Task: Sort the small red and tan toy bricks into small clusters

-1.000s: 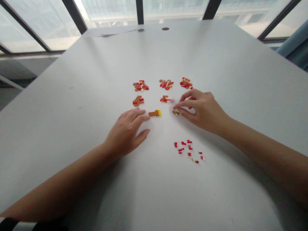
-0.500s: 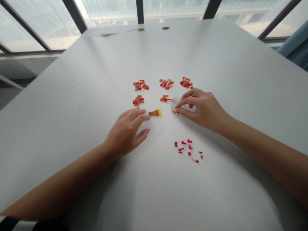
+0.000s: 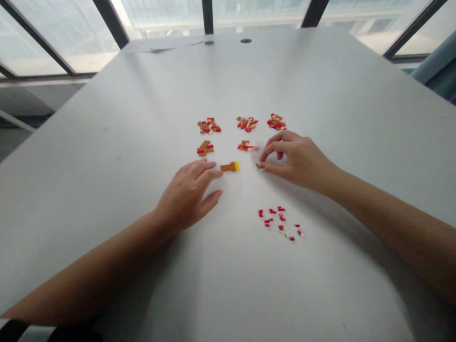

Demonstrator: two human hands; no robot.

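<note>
My left hand [image 3: 192, 192] rests on the table with its fingers apart. Its index fingertip is at the left end of a flat brown brick assembly [image 3: 228, 167] that has a yellow strip on its right end; the hand holds nothing. To the right, my right hand [image 3: 297, 159] has thumb and index finger pinched at a little cluster of brown and white building bricks [image 3: 260, 167]. A small building brick appears to be between those fingertips, though they partly cover it. Close by lies a small pile of brown, red and pink bricks [image 3: 246, 146].
Farther back on the white table [image 3: 142, 118] are brick piles at left [image 3: 209, 126], middle [image 3: 247, 124] and right [image 3: 276, 122]. A brown and red pile [image 3: 205, 148] lies just beyond my left hand. Loose red pieces [image 3: 281, 217] are scattered nearer me.
My right hand's index finger and thumb have shifted very slightly at the brown and white cluster. My left hand and the brick piles are where they were.
</note>
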